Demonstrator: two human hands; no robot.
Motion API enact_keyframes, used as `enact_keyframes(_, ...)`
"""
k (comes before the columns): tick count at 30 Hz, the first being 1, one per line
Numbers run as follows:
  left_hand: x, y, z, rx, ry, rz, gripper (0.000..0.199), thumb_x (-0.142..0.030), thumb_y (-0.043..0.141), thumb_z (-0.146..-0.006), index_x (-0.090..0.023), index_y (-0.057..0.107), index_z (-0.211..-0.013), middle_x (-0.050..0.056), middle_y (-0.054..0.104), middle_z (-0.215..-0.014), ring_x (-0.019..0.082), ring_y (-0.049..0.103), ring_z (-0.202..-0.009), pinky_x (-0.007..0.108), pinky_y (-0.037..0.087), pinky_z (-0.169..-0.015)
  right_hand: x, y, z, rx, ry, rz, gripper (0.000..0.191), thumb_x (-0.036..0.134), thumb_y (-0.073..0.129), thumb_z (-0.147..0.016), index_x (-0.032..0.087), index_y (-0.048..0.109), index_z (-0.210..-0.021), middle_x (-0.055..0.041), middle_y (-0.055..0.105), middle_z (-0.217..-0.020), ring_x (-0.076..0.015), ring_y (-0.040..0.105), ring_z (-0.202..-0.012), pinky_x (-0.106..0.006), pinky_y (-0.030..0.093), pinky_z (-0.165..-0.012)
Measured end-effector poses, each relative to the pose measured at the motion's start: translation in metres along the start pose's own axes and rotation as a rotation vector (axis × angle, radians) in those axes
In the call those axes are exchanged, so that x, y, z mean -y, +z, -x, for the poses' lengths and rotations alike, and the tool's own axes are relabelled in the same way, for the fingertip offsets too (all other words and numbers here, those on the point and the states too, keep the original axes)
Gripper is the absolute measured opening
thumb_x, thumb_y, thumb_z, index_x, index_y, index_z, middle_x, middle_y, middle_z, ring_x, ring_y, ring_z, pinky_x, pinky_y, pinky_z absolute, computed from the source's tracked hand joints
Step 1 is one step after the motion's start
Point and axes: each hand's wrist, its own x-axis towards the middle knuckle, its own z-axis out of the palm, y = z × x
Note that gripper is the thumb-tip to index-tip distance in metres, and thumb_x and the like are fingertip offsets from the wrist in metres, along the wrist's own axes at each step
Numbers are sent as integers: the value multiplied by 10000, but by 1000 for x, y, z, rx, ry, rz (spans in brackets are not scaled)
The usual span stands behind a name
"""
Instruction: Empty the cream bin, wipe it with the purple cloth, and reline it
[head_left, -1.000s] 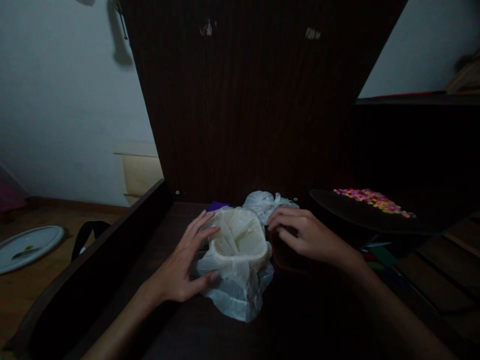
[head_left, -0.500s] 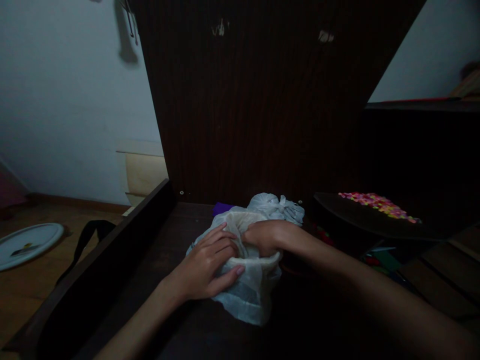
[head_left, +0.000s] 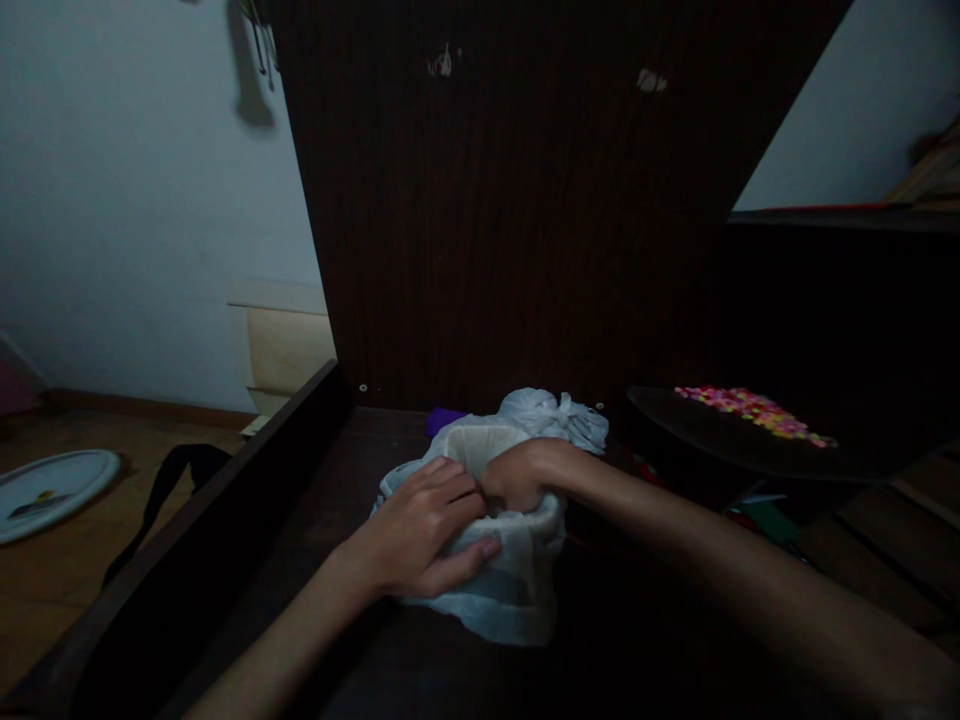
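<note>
White plastic, thin and crinkled, wraps the action at centre, just toward six o'clock: it's a plastic bag point(head_left: 514, 600) lining a squarish container point(head_left: 472, 448) on the dark wooden desk point(head_left: 330, 490). Its upper edge is turned out over the rim and hangs down the front, so the lining looks largely in place, I'd judge. Inside is another matter: the right hand point(head_left: 517, 475) comes in from four o'clock and is down in the opening, so the work in there looks unfinished. Its fingers are hidden; whether they're gripping, pressing or spread, I cannot tell.

Over on the container's nine o'clock side, the left hand point(head_left: 431, 525) has its fingers curled over the rim and its thumb outside, a narrow hold that seems to steady bag and container together. What sits at the bottom? Blocked from view.

At one o'clock from the container lies a knotted plastic bag point(head_left: 555, 415), contents unreadable; at eleven, something purple point(head_left: 445, 421). Out toward two o'clock, pink, red and yellow petal-like pieces point(head_left: 750, 408) lie heaped on a dark shelf point(head_left: 694, 435).
</note>
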Motion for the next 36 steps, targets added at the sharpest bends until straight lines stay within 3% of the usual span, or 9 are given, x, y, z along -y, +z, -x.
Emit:
enact_keyframes(3,3,-13,-11,57,-3,-3,392,-340,362,-1067,-145,658,-899,103,678,-914,241,617,-868,397,517,-864,-6,-21,20,111,-56,10,210,100,629,-937,178,725,-1106,-44,748,-1053,-194,707,-919,-319,570,-821)
enact_keyframes(5,7,-19,-21,102,-34,6,345,-300,392,-1064,-147,663,-916,95,688,-936,233,632,-893,376,509,-886,-11,-33,38,-51,-88,-12,342,3,546,-900,189,742,-1109,-47,768,-1079,-196,706,-1000,-292,521,-885)
enact_keyframes(7,13,-22,-34,183,-72,14,283,-253,451,-1040,-155,675,-896,71,695,-883,215,651,-850,334,508,-834,-17,-38,54,-251,-81,-46,302,33,549,-904,178,745,-1083,-55,771,-1066,-201,703,-1008,-290,496,-899)
enact_keyframes(9,19,-22,-48,328,-125,36,217,-215,512,-1015,-161,696,-913,54,722,-880,193,668,-813,290,500,-776,-22,-35,65,-352,-42,-43,239,69,589,-898,174,741,-1049,-61,766,-1047,-210,693,-998,-306,474,-913)
enact_keyframes(14,25,-12,-85,694,-206,0,207,-106,590,-910,-187,746,-1020,49,771,-939,185,693,-852,245,486,-722,-30,-10,72,-434,151,64,131,172,691,-882,161,690,-1013,-102,688,-1094,-232,639,-971,-320,440,-834)
enact_keyframes(18,20,-4,-106,1014,-335,-68,375,-120,688,-824,-244,740,-1174,46,787,-1000,200,711,-835,236,488,-645,-29,2,78,-453,236,-21,121,249,684,-896,187,610,-824,-26,638,-821,-178,584,-753,-280,370,-650)
enact_keyframes(24,19,11,-115,1124,-427,-118,637,-129,754,-743,-187,626,-1365,131,770,-1140,255,725,-829,278,526,-626,-22,14,94,-355,141,-255,233,351,677,-914,199,577,-768,19,603,-695,-150,553,-656,-270,337,-597)
enact_keyframes(31,35,36,-114,1213,-462,-50,531,20,708,-594,-218,735,-1068,12,764,-860,237,709,-827,277,545,-735,-21,28,99,-373,75,-327,265,327,589,-960,191,574,-734,23,563,-637,-142,521,-620,-273,318,-594)
enact_keyframes(36,39,41,-109,1240,-488,63,391,24,688,-573,-202,710,-891,-24,730,-770,213,688,-779,265,540,-713,-20,34,103,-408,18,-378,239,321,572,-964,188,616,-770,20,570,-648,-148,540,-635,-270,352,-611)
